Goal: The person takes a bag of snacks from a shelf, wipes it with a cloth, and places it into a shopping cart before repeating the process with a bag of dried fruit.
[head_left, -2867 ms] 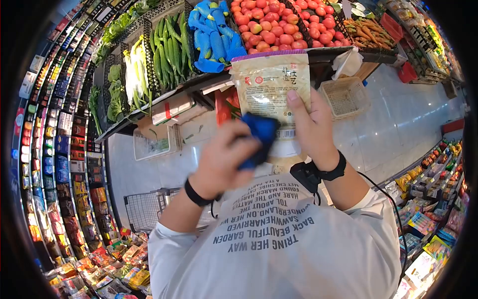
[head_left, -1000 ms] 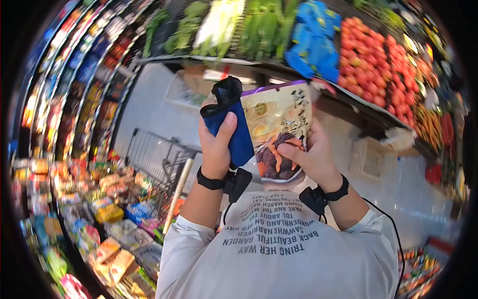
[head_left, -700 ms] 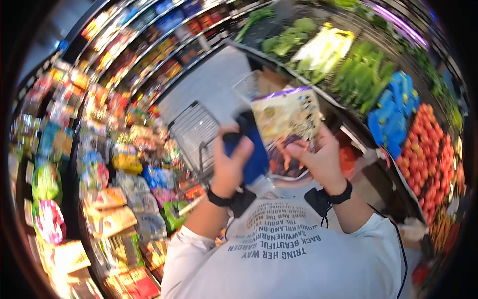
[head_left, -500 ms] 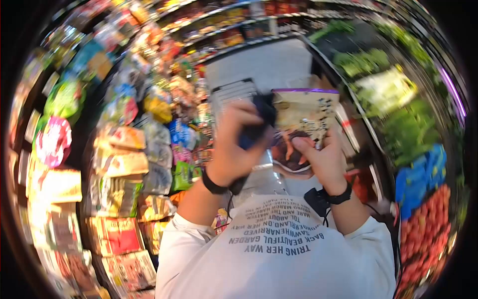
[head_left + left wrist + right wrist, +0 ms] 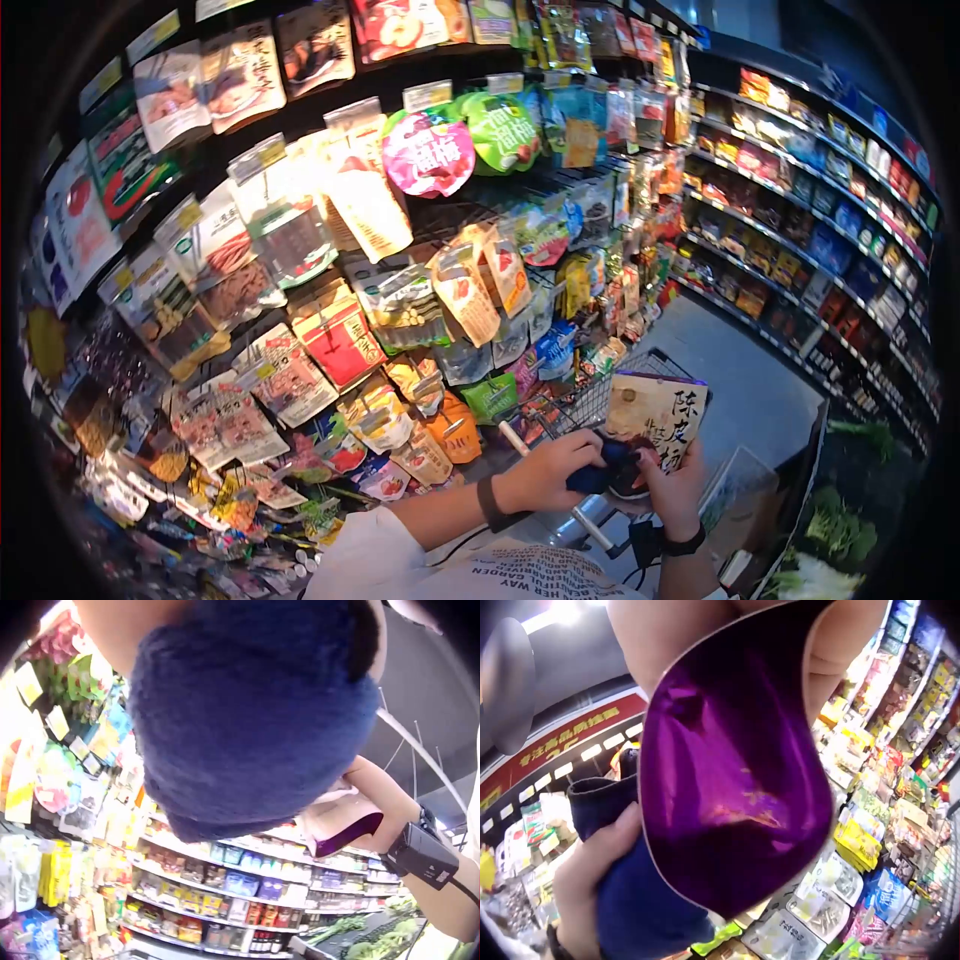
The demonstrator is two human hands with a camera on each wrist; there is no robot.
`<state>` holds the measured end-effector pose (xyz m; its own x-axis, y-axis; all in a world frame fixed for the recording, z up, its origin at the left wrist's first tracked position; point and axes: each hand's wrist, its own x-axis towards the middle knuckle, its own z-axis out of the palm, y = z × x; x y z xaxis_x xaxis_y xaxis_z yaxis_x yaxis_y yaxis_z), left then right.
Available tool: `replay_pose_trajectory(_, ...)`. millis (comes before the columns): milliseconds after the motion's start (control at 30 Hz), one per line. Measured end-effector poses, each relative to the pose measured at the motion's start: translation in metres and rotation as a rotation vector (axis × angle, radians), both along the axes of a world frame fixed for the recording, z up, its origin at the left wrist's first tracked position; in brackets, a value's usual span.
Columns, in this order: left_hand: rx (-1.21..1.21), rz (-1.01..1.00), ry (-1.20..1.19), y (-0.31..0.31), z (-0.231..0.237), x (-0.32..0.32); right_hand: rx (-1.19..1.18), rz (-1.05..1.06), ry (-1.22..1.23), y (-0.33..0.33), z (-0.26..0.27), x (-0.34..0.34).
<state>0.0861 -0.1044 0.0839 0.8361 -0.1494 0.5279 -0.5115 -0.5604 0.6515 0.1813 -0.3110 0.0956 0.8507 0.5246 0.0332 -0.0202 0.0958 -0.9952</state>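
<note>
My left hand (image 5: pixel 555 472) grips a dark blue, fuzzy cloth item (image 5: pixel 247 735) with black edging; in the right wrist view its thumb lies across the blue cloth. My right hand (image 5: pixel 675 495) holds a cream snack pouch (image 5: pixel 650 408) by its near part, thumb on the printed face. Large dark characters show on that face, and a purple edge runs along the far end. From the right wrist, the shiny purple end (image 5: pixel 735 772) of this pouch fills the middle. Both hands are close together, the blue cloth beside the pouch's lower corner.
Hanging racks of bagged snacks (image 5: pixel 340 340) fill the left and centre. A wire shopping cart (image 5: pixel 578 405) with a pale handle (image 5: pixel 515 438) stands just beyond my hands. Packed shelves (image 5: pixel 800 225) line the far right, above grey floor (image 5: pixel 745 350). Leafy greens (image 5: pixel 838 525) lie at lower right.
The pouch was turned from its back to its front face. The head view swung left, from the vegetable stand to the snack racks. Both hands keep hold of the pouch and blue cloth.
</note>
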Motion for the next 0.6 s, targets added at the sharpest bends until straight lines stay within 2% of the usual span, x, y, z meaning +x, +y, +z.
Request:
replay_pose_trajectory(67,-0.059,0.161,-0.135,0.012,-0.008,0.002,0.098,0.062,-0.214,0.015,-0.008,0.016)
replay_pose_trajectory(200,-0.062,0.673,-0.344,0.046,0.033,-0.020,0.127,0.539,-0.069,0.052,-0.007,-0.005)
replay_pose_trajectory(267,-0.063,0.757,-0.345,0.043,0.032,-0.045,0.046,0.652,-0.268,0.072,-0.017,0.005)
replay_pose_trajectory(300,-0.073,0.732,-0.332,0.040,0.024,-0.059,0.060,0.692,-0.204,0.081,0.008,0.003)
replay_pose_trajectory(333,-0.082,0.710,-0.310,0.036,0.014,-0.076,0.067,0.690,-0.281,0.093,0.029,0.010)
replay_pose_trajectory(433,-0.149,0.914,-0.306,0.035,-0.002,-0.140,0.312,0.640,-0.443,0.155,0.096,0.039)
replay_pose_trajectory(600,-0.241,1.275,-0.313,0.060,-0.034,-0.265,0.602,0.567,-0.836,0.296,0.261,0.060)
